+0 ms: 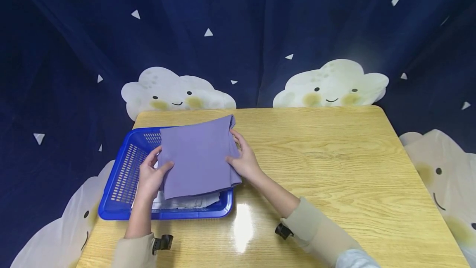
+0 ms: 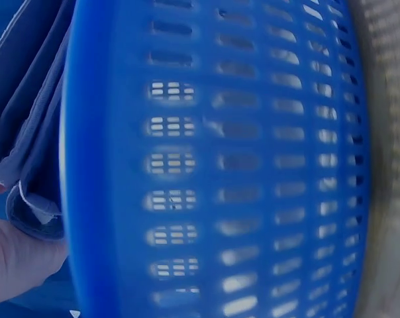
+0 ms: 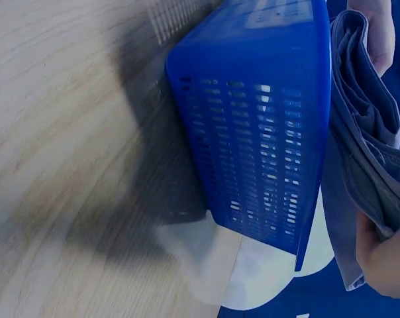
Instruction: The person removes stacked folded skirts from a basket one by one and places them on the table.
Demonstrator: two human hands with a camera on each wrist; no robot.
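Note:
A folded purple cloth [image 1: 197, 158] is held up over a blue plastic basket [image 1: 111, 212], with several fabric layers showing along its edge in the right wrist view. My left hand [image 1: 150, 175] grips the cloth's left side, thumb on top and fingers beneath. On the opposite side my right hand [image 1: 244, 158] pinches it the same way. Below the cloth, something white [image 1: 186, 202] lies in the basket, mostly hidden. The left wrist view is largely filled by the basket's slotted wall [image 2: 240, 159], with part of the left hand [image 2: 18, 258] at its edge.
The basket stands on the left part of a wooden table [image 1: 316, 156]. A dark blue curtain [image 1: 253, 32] with clouds and small triangles hangs behind and at both sides. Each forearm bears a dark strap device [image 1: 284, 230] near the sleeve's end.

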